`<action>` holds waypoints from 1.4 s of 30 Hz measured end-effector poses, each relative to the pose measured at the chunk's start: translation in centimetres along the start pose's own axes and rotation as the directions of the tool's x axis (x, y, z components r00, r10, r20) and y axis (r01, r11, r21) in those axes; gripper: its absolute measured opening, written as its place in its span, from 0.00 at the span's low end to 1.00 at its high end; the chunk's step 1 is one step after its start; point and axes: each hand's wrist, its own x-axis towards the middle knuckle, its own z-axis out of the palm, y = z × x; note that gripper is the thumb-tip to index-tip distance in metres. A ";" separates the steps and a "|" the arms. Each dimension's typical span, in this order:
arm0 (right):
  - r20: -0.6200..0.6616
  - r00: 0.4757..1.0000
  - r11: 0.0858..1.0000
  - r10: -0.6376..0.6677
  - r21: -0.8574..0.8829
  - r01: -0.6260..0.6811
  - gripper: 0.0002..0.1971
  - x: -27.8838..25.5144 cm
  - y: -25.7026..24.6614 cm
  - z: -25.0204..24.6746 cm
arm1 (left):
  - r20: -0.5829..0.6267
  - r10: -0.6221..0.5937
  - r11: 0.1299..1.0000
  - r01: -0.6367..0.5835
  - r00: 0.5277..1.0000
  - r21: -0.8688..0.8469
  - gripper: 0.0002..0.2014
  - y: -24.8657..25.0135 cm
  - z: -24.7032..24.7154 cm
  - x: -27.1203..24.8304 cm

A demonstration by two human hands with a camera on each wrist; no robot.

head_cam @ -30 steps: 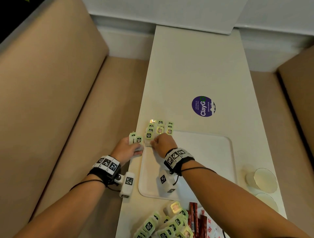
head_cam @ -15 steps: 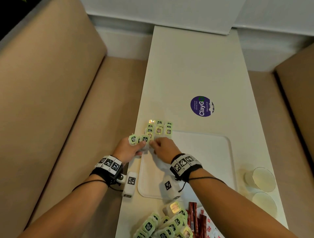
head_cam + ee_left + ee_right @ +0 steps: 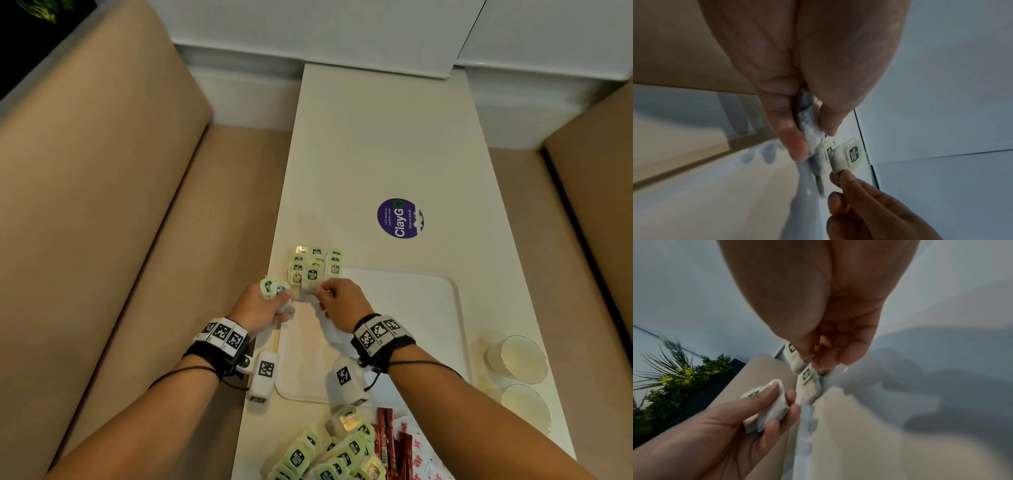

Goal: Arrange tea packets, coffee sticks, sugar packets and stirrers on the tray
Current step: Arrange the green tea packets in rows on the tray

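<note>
The left hand point(image 3: 259, 306) gripped a small stack of pale green tea packets point(image 3: 274, 287) at the far left corner of the white rectangular plastic tray point(image 3: 411, 308) on the cream desk point(image 3: 376, 144). The right hand point(image 3: 342, 301) pinched one packet point(image 3: 795, 361) beside the laid-out green packet rows point(image 3: 315, 265).

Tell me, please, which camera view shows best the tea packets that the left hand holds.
The right wrist view: the tea packets lie fanned between thumb and fingers of the left hand, unobstructed. The head view shows only their green tops above the knuckles. The left wrist view shows them edge-on and blurred.
</note>
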 end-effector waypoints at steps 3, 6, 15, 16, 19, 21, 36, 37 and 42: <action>-0.018 0.997 0.997 0.076 -0.032 -0.077 0.18 0.5 0.5 -0.2 | 0.067 -0.028 0.996 0.022 0.997 0.084 0.09 0.1 0.0 0.0; 0.018 0.989 0.988 0.150 -0.029 -0.149 0.15 0.7 0.9 0.1 | 0.102 -0.033 0.991 0.019 0.994 0.135 0.11 0.2 0.1 0.1; -0.049 0.974 0.970 0.221 -0.088 -0.225 0.16 1.3 0.7 1.3 | 0.111 -0.025 0.988 0.007 0.994 0.156 0.08 0.3 0.2 0.3; -0.056 0.973 0.968 0.223 -0.101 -0.228 0.17 1.4 0.6 1.4 | 0.113 -0.021 0.988 0.003 0.993 0.156 0.07 0.4 0.3 0.3; -0.081 0.970 0.963 0.227 -0.132 -0.237 0.16 1.3 0.3 1.5 | 0.122 -0.009 0.984 -0.012 0.992 0.177 0.08 0.6 0.4 0.3; -0.089 0.969 0.960 0.231 -0.142 -0.242 0.15 1.3 0.3 1.5 | 0.132 -0.007 0.981 -0.019 0.991 0.195 0.09 0.7 0.4 0.4; 0.062 0.998 0.999 -0.020 0.043 0.017 0.15 -1.5 -0.2 1.2 | 0.178 0.069 0.979 -0.101 0.982 0.178 0.05 1.5 0.5 -0.1; 0.069 0.997 0.998 -0.041 0.042 0.038 0.15 -1.6 -0.2 1.3 | 0.175 0.079 0.973 -0.114 0.981 0.200 0.04 1.6 0.7 -0.2; 0.025 0.997 0.995 -0.069 0.067 0.067 0.21 -1.9 -0.2 1.7 | 0.168 0.083 0.977 -0.113 0.982 0.181 0.07 1.7 1.4 -0.4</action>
